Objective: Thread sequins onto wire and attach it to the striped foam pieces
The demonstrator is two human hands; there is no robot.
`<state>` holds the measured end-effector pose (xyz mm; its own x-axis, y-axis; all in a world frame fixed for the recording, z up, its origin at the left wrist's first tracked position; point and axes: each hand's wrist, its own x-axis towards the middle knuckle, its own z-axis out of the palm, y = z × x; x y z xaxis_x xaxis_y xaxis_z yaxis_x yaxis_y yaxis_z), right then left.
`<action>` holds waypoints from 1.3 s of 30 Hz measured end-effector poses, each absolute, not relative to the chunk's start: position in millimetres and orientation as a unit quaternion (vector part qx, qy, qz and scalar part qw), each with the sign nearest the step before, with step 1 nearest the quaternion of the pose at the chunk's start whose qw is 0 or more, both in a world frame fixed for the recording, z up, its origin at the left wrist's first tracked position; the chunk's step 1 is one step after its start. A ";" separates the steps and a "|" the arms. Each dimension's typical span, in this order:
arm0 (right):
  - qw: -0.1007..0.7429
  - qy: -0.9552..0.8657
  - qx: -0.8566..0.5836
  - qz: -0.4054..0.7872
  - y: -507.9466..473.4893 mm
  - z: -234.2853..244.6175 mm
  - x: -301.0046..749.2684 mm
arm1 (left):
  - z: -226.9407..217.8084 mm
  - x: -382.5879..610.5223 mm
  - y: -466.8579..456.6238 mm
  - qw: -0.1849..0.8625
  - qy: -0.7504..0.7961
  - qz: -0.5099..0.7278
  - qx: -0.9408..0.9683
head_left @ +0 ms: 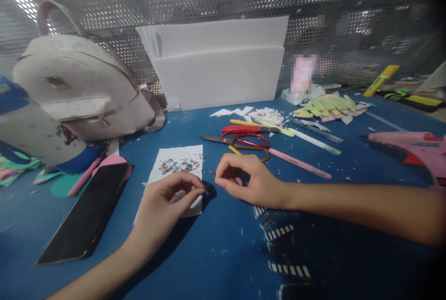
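Observation:
My left hand [170, 198] is over the lower part of a small white paper sheet [160, 163], thumb and fingertips pinched together on something too small to name. Loose bits of coloured glitter [179, 165] lie on that sheet. To its right, my right hand [249, 179] also closes thumb against index finger in a pinch. A thin reddish sliver [210, 172] shows just left of these fingertips; I cannot tell whether they hold it. The two hands are a short way apart. Behind the right hand lie scissors with dark red handles [252, 140] and red-handled scissors [240, 129].
On the left are a phone [85, 211], a pale backpack [87, 81] and a white-and-blue jug [45, 128]. White foam board [223, 77] stands behind. A pink glue gun [407, 144], pens and a pink marker [301, 164] lie right. Black-and-white striped strips [280, 232] lie in front.

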<state>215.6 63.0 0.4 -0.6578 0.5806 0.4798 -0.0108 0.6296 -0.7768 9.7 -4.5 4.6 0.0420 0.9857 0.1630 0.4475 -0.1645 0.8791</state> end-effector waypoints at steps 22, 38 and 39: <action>0.348 -0.868 -0.151 0.321 61.3 -2.6 214.8 | -2.2 10.1 -6.9 0.404 0.524 0.459 0.592; 0.342 -0.879 -0.134 0.303 60.8 -4.0 214.6 | 0.3 12.2 -8.3 0.412 0.529 0.454 0.587; 0.340 -0.880 -0.133 0.303 61.2 -4.3 214.6 | -0.1 12.4 -8.2 0.408 0.527 0.454 0.591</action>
<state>214.6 61.2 -4.3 -0.7340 0.4396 0.5176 0.0274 0.7808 -0.6242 12.4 -8.2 -0.1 0.0327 0.9938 0.1062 0.2528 -0.1110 0.9611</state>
